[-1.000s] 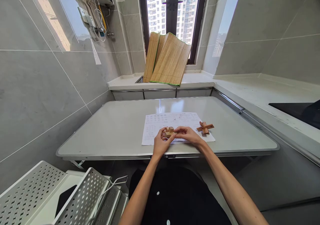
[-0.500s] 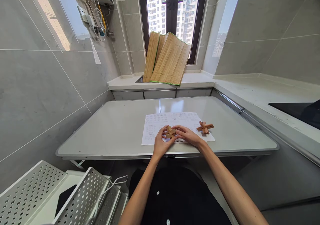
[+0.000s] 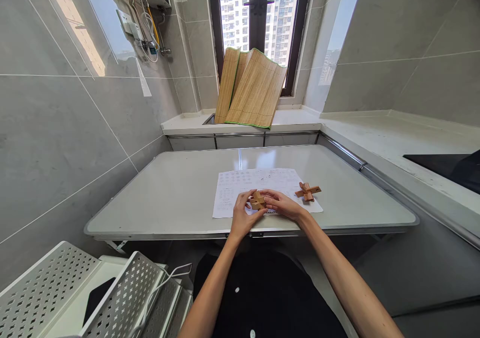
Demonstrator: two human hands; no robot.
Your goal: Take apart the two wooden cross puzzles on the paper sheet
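Between my two hands, over the near part of a printed paper sheet [image 3: 228, 193], is a light wooden interlocking puzzle [image 3: 257, 201]. My left hand [image 3: 243, 213] grips it from the left, thumb on the near side and fingers around the far side. From the right, my right hand [image 3: 279, 203] closes its fingers on the same puzzle, hiding part of that side. A second, redder wooden interlocking puzzle [image 3: 308, 192] rests on the sheet's right edge, apart from my hands, with pieces sticking out several ways.
The sheet lies on a white folding table [image 3: 180, 193]. Behind it, a folded bamboo mat [image 3: 257, 88] leans on the sill by the window. A white counter [image 3: 375, 128] runs along the right. White perforated racks [image 3: 127, 288] with a cable stand at lower left.
The light wooden puzzle has turned slightly in my hands and moved a little to the right. My fingers have shifted slightly around it. The redder puzzle and the sheet stay put.
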